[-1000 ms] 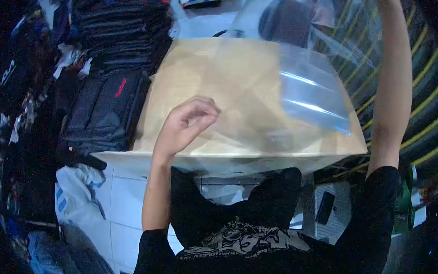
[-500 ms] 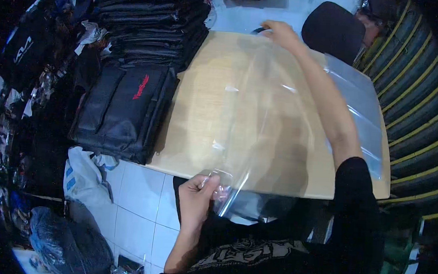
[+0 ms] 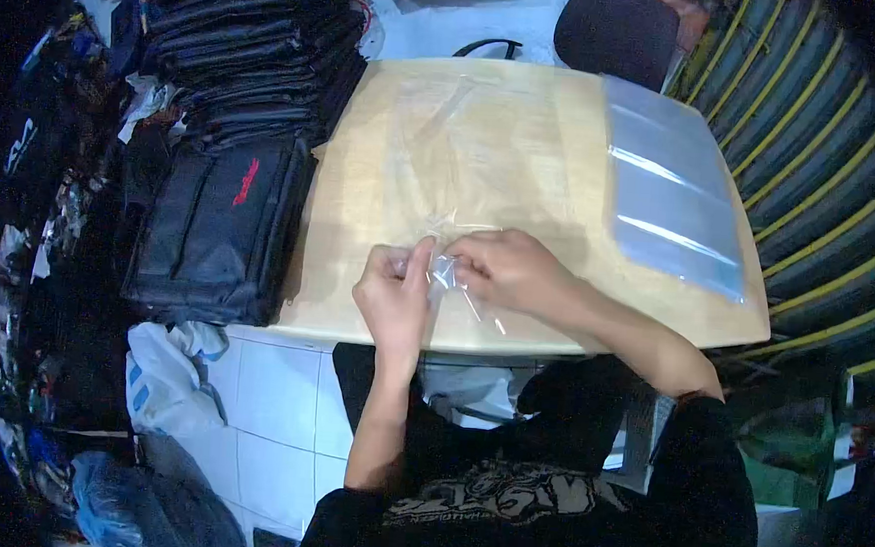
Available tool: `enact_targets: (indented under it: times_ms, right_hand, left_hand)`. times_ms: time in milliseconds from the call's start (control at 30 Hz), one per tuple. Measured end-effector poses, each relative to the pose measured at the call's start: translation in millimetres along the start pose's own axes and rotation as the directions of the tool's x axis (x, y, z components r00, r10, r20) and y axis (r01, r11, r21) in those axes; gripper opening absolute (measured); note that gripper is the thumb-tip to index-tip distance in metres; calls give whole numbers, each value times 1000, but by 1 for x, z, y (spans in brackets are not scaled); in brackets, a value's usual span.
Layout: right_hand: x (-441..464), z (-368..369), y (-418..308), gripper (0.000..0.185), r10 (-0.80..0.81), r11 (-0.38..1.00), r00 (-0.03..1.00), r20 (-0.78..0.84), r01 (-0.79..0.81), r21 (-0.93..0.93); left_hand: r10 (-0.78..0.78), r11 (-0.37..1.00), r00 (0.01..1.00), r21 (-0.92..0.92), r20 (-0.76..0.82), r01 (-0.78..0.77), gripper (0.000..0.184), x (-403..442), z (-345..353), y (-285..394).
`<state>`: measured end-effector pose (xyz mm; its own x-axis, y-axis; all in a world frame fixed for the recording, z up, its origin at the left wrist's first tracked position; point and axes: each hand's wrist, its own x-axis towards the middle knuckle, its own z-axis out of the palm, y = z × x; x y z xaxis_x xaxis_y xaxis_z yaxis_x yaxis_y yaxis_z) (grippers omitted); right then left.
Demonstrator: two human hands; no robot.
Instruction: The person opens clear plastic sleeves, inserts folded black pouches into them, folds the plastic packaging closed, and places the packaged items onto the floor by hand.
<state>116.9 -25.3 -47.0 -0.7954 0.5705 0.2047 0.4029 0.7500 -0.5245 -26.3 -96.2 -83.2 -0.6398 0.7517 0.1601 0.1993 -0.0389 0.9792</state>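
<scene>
Both your left hand [image 3: 392, 289] and your right hand [image 3: 506, 268] pinch the gathered near end of a clear plastic sheet [image 3: 435, 148], which lies along the pale tabletop [image 3: 346, 218]. To your right on that surface is a bluish clear stack of plastic [image 3: 671, 188], and to your left sit a black bag [image 3: 222, 225] with red lettering and, beyond it, a pile of folded black bags [image 3: 256, 52].

Cool, dim light is cast across the scene, with white glare streaked over the plastic sheets [image 3: 678, 193] at upper right; fisheye curvature and blackened corners are seen, fine detail softened.
</scene>
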Motion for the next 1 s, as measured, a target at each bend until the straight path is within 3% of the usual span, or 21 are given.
enact_targets:
  times_ms: [33,67,133,167,200,233,267,300,367,400,433,467,500,600,700,767,800,867,900,933,1000]
  right_hand:
    - [2,0,3,23,-1,999,999,41,0,37]
    - [3,0,9,19,-62,995,998,6,63,-82]
    - [5,-13,21,18,-78,995,993,-86,73,-63]
    - [6,-18,23,17,-88,995,987,-132,81,-60]
    - [5,-26,13,16,-9,996,984,-179,25,87]
    - [3,-23,11,16,-13,1000,976,-219,19,23]
    - [3,-17,10,15,-18,999,966,-257,9,-38]
    - [2,-10,9,15,-26,995,955,-295,-4,-100]
    - [3,-2,4,16,-107,984,956,-274,62,-167]
    - [3,-3,1,16,-118,984,963,-243,80,-162]
    - [1,-3,-2,17,-129,984,970,-207,98,-151]
    - [6,-4,5,18,-194,978,965,-177,177,-109]
    - [9,-5,8,19,-146,989,978,-149,147,-3]
    - [13,-16,3,19,-39,963,998,-48,51,265]
    - [8,-16,0,20,-232,934,966,-109,253,252]
    - [0,-18,-10,20,-267,947,945,-192,294,129]
    - [-4,-21,-16,20,-276,946,934,-225,306,109]
    - [-13,-22,-34,20,-286,935,922,-262,328,136]
    - [-19,-22,-43,20,-276,937,941,-198,309,162]
    - [-28,-21,-52,20,-261,942,955,-138,284,181]
    - [-44,-13,-58,20,-294,945,950,-105,305,117]
  left_hand:
    - [18,999,1000,31,2,-18,25,-1,-2,2]
    - [63,991,996,115,62,-70,26,-2,-8,4]
    - [137,946,972,264,190,-185,35,-3,-21,8]
    - [230,877,947,373,226,-302,40,-2,-27,3]
    - [310,782,911,472,270,-406,46,-1,-31,-1]
    - [377,664,867,558,325,-498,52,-3,-34,-2]
    - [226,720,909,569,350,-398,58,-8,-36,-2]
    - [355,634,900,642,255,-432,57,-14,-36,9]
    - [615,445,783,779,93,-442,55,-26,-29,35]
    - [697,381,708,777,115,-501,38,-37,-28,48]
    - [692,368,658,639,296,-675,32,-38,-27,46]
    - [683,359,567,465,460,-809,26,-37,-25,43]
    - [671,354,441,265,596,-897,21,-35,-23,39]
    - [278,289,511,436,813,-852,15,-21,-2,24]
    - [86,358,713,646,696,-674,19,-1,25,0]
    - [565,346,553,433,612,-833,20,39,48,-50]
    - [551,599,607,235,572,-765,21,60,61,-63]
    - [201,937,755,101,624,-333,23,82,63,-15]
    - [-117,978,729,204,674,-33,22,88,62,44]
    - [-19,987,704,-97,710,125,27,116,77,31]
    - [148,800,772,-534,618,273,40,138,100,17]
